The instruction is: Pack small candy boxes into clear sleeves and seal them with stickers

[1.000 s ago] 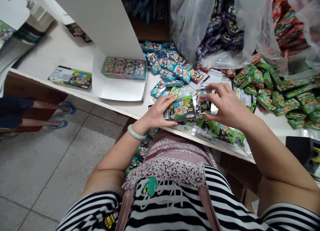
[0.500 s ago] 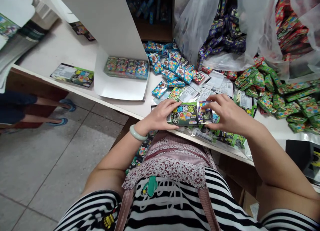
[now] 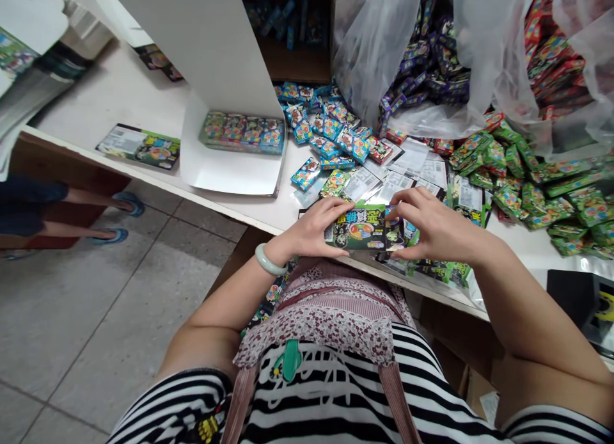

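Above the near table edge, my left hand [image 3: 317, 231] is closed around the left end of a black and green printed card sleeve [image 3: 361, 228], thumb and fingers on its long edges. At the sleeve's right end, my right hand [image 3: 426, 228] grips small printed candy boxes [image 3: 395, 234], partly hidden by my fingers. A purple box and a bit of blue show there, against the sleeve's end. Flat sleeves with barcode panels [image 3: 405, 183] lie just beyond my hands. Under my right hand are more green and black printed packs [image 3: 434, 271].
Loose blue boxes [image 3: 330, 134] and green boxes [image 3: 537, 185] cover the table's far side. Clear bags hold purple boxes [image 3: 446, 79] and red boxes [image 3: 551, 60]. At left, an open white carton [image 3: 230, 172] contains a packed row. Another person's legs [image 3: 81, 223] show below the table.
Less of the small boxes sticks out of the sleeve's right end now. My right hand has come closer to the sleeve, and both hands sit slightly lower in view.
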The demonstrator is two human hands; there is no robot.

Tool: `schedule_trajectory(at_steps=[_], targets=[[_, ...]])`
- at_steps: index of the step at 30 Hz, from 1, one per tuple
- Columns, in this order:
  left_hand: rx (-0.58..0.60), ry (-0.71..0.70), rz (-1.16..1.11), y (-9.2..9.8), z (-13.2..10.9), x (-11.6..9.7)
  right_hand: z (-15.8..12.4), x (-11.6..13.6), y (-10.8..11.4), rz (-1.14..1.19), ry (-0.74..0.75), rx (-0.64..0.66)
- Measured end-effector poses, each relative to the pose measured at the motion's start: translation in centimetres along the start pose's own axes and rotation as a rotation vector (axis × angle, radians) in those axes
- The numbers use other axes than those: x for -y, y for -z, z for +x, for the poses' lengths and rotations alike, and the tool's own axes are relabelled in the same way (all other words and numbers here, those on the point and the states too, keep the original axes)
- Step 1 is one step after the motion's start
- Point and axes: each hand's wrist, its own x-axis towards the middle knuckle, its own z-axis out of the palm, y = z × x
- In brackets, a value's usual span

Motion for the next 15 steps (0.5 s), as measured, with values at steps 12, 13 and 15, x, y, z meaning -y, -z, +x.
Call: schedule_trajectory(at_steps=[12, 13, 15], targets=[[-0.101, 0.128, 0.076, 0.3, 0.0, 0.6, 1.3, 0.9, -3.9, 0.222, -0.153, -0.327], [-0.111, 0.129, 0.08, 0.2, -0.1, 0.5, 1.4, 1.3, -4.2, 0.217, -0.163, -0.307], [-0.123, 0.123, 0.086, 0.2, -0.2, 0.5, 1.9, 1.6, -4.5, 0.245, -0.145, -0.268]])
